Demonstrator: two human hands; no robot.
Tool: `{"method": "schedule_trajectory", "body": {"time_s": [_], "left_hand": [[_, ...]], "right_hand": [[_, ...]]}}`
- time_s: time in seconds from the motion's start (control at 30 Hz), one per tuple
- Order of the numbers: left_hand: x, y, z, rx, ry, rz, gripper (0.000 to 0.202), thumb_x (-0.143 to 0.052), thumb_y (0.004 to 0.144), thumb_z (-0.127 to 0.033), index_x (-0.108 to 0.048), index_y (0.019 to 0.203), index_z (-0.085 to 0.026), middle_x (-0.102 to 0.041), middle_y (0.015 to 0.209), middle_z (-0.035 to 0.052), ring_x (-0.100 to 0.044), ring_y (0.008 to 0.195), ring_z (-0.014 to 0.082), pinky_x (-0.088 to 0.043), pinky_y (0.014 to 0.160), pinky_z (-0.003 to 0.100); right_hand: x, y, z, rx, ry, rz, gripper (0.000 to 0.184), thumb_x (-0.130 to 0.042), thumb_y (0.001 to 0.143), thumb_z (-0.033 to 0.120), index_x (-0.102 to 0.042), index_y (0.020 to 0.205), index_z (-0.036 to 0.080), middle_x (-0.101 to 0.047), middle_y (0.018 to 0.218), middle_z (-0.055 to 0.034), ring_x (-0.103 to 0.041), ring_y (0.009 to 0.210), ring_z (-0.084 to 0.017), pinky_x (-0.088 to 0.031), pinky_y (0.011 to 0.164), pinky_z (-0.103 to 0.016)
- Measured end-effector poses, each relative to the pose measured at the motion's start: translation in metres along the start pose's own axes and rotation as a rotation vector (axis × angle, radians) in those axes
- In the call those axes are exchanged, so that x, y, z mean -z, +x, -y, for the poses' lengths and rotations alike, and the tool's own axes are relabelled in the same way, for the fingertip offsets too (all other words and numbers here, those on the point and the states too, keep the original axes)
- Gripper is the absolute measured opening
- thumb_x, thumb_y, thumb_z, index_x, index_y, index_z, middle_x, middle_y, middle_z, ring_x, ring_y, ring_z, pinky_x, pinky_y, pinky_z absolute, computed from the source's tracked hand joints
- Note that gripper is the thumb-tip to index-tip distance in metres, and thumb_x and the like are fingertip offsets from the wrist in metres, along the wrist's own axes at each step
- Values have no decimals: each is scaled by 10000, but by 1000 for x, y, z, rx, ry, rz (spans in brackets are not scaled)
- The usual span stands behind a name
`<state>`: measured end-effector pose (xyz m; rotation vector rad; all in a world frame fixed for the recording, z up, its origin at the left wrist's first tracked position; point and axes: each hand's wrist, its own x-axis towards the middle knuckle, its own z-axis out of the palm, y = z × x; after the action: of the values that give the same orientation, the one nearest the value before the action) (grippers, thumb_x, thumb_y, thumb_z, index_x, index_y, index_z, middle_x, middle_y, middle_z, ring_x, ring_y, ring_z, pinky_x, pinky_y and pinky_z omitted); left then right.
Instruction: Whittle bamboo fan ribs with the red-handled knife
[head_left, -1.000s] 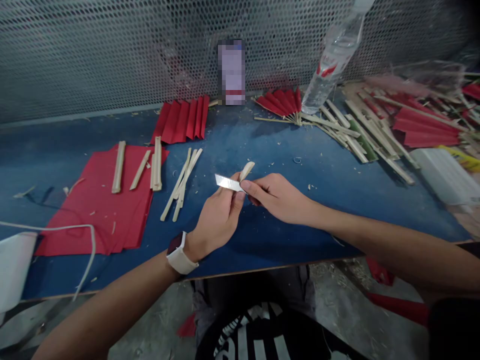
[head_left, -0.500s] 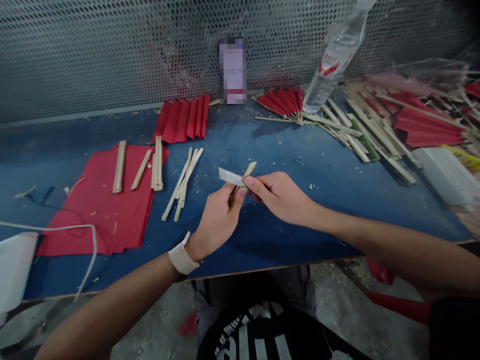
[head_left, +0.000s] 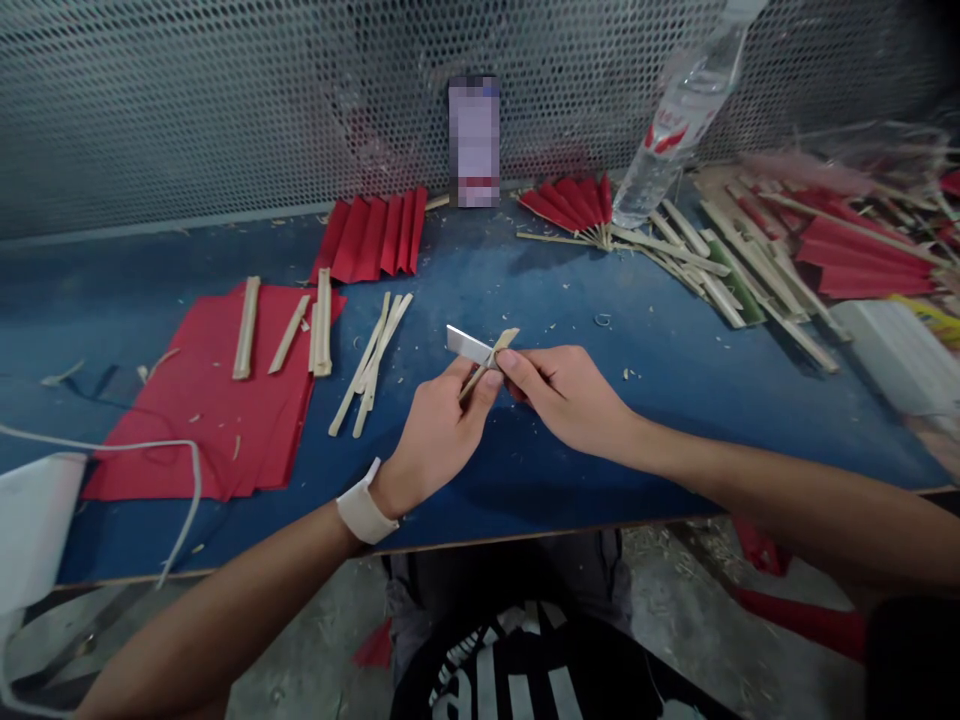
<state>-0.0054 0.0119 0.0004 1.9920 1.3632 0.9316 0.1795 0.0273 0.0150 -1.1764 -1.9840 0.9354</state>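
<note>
My left hand (head_left: 442, 420), with a white band on its wrist, pinches a thin bamboo strip (head_left: 507, 340) whose pale end points up and away. In my right hand (head_left: 566, 395) is a knife; its flat blade (head_left: 466, 344) juts out leftward and crosses the strip. The handle is hidden inside my fingers. Left of my hands lie several loose bamboo sticks (head_left: 371, 365), crossed over each other. Further left, split bamboo pieces (head_left: 246, 328) rest on and beside a stack of red paper (head_left: 202, 420).
Along the back stand a pleated red paper (head_left: 371, 240), a phone (head_left: 474, 140), a small red fan (head_left: 574, 208) and a water bottle (head_left: 675, 130). A heap of bamboo strips (head_left: 750, 255) lies at right beside a white box (head_left: 896, 355). At left a white cable (head_left: 196, 480) trails near another white box (head_left: 37, 525).
The blade has tilted a little and shows brighter against the strip. Both hands keep their grip, and the whole view has shifted slightly.
</note>
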Motion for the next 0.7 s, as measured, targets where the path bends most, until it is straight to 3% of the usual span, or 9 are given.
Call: {"method": "schedule_trajectory", "body": {"time_s": [0.17,0.33,0.47,0.7], "left_hand": [[1,1,-3,15,-12,-6,290,-523,1069,-418,-603,881,-212,-644,698,-17,-608,618,137,-442,605,283],[4,1,-1,-46,28,11,278,-467,1086,-437,-607,1007,-210,-604,664,-24,-580,566,153,-418,585,305],[6,2,1,-97,17,17,248,-408,1102,-359,-595,1048,-205,-649,766,10,-624,676,167,-469,678,322],[10,-1,-4,47,-132,119,181,-497,1039,-315,-579,936,-190,-623,736,5,-608,707,163,-477,677,323]], "right_hand": [[-2,0,1,-10,27,-23,705,-309,1058,742,-508,646,206,-482,557,33,-418,515,-95,-293,571,-292],[-1,2,0,-31,55,-12,697,-348,1049,748,-526,651,204,-484,555,36,-415,508,-93,-296,564,-290],[1,4,-2,-24,25,-2,698,-337,1058,736,-537,653,202,-491,543,34,-444,510,-97,-308,574,-288],[2,3,-3,31,-31,53,631,-348,1102,616,-541,672,196,-509,580,29,-450,536,-96,-298,594,-285]]}}
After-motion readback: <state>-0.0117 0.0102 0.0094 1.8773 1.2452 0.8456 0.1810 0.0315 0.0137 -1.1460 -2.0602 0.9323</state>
